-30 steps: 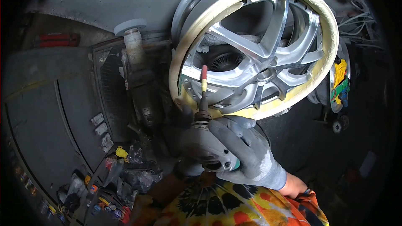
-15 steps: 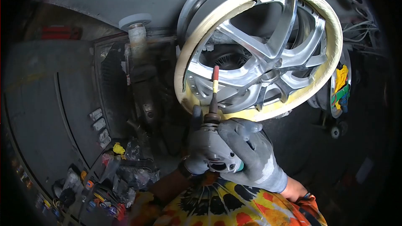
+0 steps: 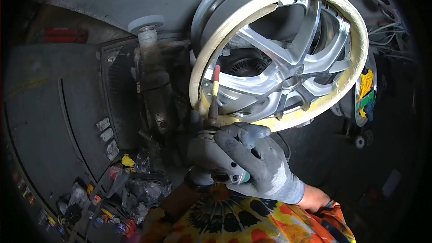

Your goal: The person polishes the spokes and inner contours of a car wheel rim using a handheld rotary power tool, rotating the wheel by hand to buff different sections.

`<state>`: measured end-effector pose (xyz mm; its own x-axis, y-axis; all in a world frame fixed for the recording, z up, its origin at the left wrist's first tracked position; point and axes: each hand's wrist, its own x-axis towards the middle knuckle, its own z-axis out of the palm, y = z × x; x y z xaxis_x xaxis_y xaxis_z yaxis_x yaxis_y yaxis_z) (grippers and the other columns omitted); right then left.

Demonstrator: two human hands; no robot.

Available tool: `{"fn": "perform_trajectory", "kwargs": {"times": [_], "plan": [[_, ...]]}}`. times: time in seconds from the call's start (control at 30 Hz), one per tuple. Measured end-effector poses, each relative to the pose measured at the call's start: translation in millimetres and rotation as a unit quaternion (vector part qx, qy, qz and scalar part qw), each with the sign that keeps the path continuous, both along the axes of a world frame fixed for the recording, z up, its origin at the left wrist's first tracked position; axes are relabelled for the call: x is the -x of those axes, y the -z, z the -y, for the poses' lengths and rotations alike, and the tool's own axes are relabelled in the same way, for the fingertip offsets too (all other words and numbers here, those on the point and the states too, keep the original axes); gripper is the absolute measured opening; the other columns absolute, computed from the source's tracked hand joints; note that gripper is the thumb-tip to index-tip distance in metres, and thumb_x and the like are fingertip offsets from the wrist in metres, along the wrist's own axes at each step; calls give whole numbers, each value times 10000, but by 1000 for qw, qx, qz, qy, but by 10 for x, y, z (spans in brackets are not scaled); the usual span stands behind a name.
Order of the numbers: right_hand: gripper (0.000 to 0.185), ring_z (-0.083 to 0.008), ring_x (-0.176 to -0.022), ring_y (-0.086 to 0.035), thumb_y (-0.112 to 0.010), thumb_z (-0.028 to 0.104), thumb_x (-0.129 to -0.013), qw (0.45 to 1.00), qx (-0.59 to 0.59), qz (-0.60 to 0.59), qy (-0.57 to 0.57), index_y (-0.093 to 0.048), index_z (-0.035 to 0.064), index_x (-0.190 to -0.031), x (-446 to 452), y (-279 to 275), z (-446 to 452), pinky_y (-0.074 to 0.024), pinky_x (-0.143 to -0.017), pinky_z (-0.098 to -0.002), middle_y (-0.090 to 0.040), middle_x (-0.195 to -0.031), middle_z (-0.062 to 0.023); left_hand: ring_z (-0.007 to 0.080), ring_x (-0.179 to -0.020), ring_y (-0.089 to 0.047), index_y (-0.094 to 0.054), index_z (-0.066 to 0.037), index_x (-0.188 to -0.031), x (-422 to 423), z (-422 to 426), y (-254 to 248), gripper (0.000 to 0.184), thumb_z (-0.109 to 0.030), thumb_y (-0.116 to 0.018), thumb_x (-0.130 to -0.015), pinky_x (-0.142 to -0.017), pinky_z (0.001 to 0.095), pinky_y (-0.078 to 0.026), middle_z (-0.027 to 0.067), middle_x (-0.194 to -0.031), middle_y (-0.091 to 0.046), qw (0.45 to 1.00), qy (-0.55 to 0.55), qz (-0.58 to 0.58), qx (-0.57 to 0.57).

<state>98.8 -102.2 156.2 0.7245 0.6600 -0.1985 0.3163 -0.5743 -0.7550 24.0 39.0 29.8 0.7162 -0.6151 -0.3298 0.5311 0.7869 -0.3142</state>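
A silver multi-spoke wheel (image 3: 288,65), its front lip wrapped in cream tape, stands tilted at 1 o'clock, bare metal spokes facing the person. A dark grey panelled surface (image 3: 40,121) spreads out at 9 o'clock. The person's tie-dye shirt (image 3: 225,222), patterned in yellow, orange and black, fills 6 o'clock. A dark machine (image 3: 155,81) stands at 10 o'clock, with a pale round disc (image 3: 146,22) at its top. The right hand (image 3: 265,164), in a grey glove, is at 5 o'clock, its grip closed over the near right side of a grey power tool. Another wheel (image 3: 359,113) shows partly at 3 o'clock. The power tool (image 3: 210,152) sits at 6 o'clock, below the taped lip. The left hand (image 3: 202,178), at 7 o'clock, is also gloved; its grip is around the tool's left side, mostly hidden by the body and shadow. A yellow cloth (image 3: 366,85) lies against the second wheel. Smallest is the tool's red tip (image 3: 217,73), pointing to 12 o'clock in front of a spoke; whether it touches the metal cannot be told.
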Motion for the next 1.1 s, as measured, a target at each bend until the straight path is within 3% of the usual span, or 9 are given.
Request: {"fn": "perform_trajectory", "kwargs": {"times": [0.5,0.53,0.67,0.73,0.77,0.83,0.93,1.0,1.1], "plan": [[704,-378,-1090,-641,-829,258,-728,998,46,34,39,-634,115,-1389,194,-26,371,-544,-910,-463,-629,-1249,-178,296,-941,-698,-601,-34,-1288,130,437,314,818,-768,-465,-954,-865,438,-568,157,-1105,-702,997,-13,-34,61],[726,-377,-1082,-647,-841,260,-712,997,43,45,50,-635,115,-1393,238,18,413,-545,-912,-459,-631,-1237,-188,373,-1061,-672,-599,106,-1189,46,469,268,1155,-943,-253,-852,-977,459,-525,280,-1159,-661,978,-38,-39,203],[740,-375,-1088,-649,-850,260,-698,997,36,40,61,-637,113,-1391,256,18,426,-547,-911,-454,-631,-1233,-188,367,-1066,-674,-588,108,-1214,150,527,495,1156,-939,-254,-855,-976,458,-527,284,-1166,-658,984,-37,-57,166],[742,-373,-1095,-650,-851,258,-691,996,51,48,51,-639,114,-1387,243,25,396,-544,-918,-454,-632,-1235,-189,269,-1004,-673,-617,-46,-1254,123,453,397,821,-788,-492,-927,-910,420,-542,135,-1102,-696,991,-2,-24,130],[742,-373,-1095,-650,-851,258,-691,996,51,48,50,-639,114,-1387,215,21,371,-544,-918,-454,-632,-1235,-189,269,-1004,-673,-617,-46,-1254,97,430,321,821,-788,-492,-927,-910,420,-542,135,-1102,-696,991,-3,-23,130],[711,-426,-1078,-662,-901,205,-634,998,32,49,19,-652,-29,-1258,149,-5,308,-537,-916,-471,-652,-1217,-224,366,-1053,-675,-593,114,-1195,66,387,185,1179,-953,-238,-841,-974,452,-527,281,-1156,-654,977,-81,-57,190],[717,-380,-1109,-636,-840,256,-710,999,35,18,16,-639,125,-1386,117,-16,245,-532,-932,-465,-629,-1251,-167,374,-1053,-670,-610,108,-1143,216,392,494,1151,-938,-220,-860,-983,458,-522,287,-1146,-652,986,-92,12,142],[708,-379,-1115,-633,-834,255,-720,999,27,22,13,-637,127,-1387,92,0,191,-532,-929,-467,-627,-1255,-161,379,-1052,-668,-618,105,-1117,196,290,451,1139,-930,-211,-870,-988,461,-519,290,-1140,-652,987,-96,46,117],[688,-374,-1121,-628,-824,252,-736,1000,18,21,7,-637,127,-1386,59,-4,122,-528,-926,-466,-623,-1262,-155,390,-1056,-664,-625,105,-1104,-6,27,39,1123,-906,-181,-896,-1005,474,-508,295,-1123,-653,991,-21,-79,101]]}}
